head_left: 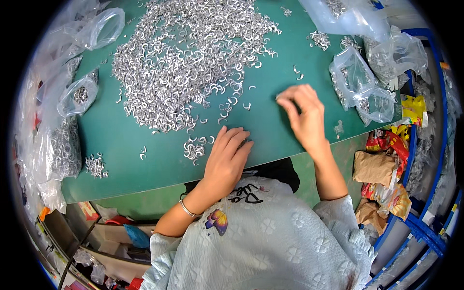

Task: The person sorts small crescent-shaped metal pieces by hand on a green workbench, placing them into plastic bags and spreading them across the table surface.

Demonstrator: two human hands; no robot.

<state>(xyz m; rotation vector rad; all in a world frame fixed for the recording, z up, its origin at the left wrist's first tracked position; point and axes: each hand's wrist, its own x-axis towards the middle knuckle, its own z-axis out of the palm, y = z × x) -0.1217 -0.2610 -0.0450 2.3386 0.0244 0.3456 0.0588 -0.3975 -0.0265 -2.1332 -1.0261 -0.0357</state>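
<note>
A large heap of small silvery crescent-shaped metal pieces [179, 63] spreads over the green tabletop [270, 140]. My left hand [227, 155] rests palm down near the front edge, fingers stretched out and slightly apart. Beside it on the left lies a small cluster of crescents [194, 150]. Over the table to the right of the heap, my right hand [305, 115] is bent with thumb and fingertips close together in a pinch. Whatever is at those fingertips is too small and blurred to name. A few loose crescents [298, 73] lie just beyond it.
Clear plastic bags of crescents [63, 150] line the left edge; more open bags [355, 79] stand at the right. Small piles lie at the near left [96, 166] and far right [319, 40]. Blue shelving [425, 212] and brown paper packages [374, 167] are beyond the right edge.
</note>
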